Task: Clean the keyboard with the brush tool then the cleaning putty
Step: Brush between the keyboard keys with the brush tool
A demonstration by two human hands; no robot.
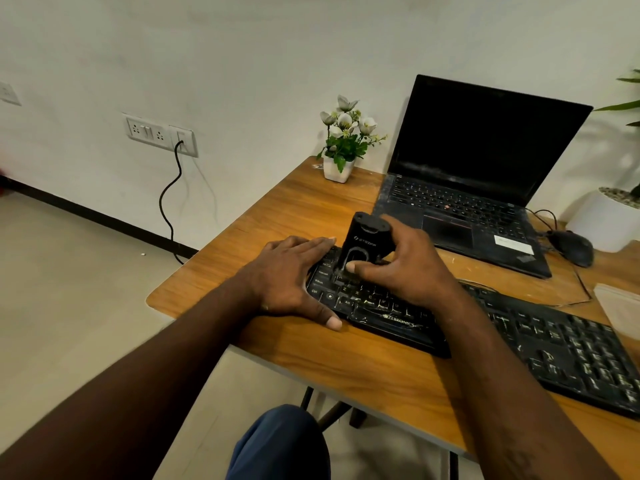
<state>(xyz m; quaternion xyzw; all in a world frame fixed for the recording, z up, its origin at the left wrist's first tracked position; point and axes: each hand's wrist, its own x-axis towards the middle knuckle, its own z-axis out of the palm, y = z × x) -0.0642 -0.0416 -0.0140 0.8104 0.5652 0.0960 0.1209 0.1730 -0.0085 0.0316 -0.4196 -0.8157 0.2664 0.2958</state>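
Left hand (287, 275) lies spread, steadying the keyboard (485, 327); right hand (398, 268) grips the brush tool (363, 244) upright on the keys.

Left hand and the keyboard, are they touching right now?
Touching. The head view shows the left hand lying flat on the keyboard at its left end, fingers covering the keys there.

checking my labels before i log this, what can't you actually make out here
Head view:
bristles of the brush tool: behind the right hand
left-end keys of the keyboard: under the left hand
keyboard's right end: blurred, cut by the frame edge
pale pouch: cut by the right edge, contents unseen
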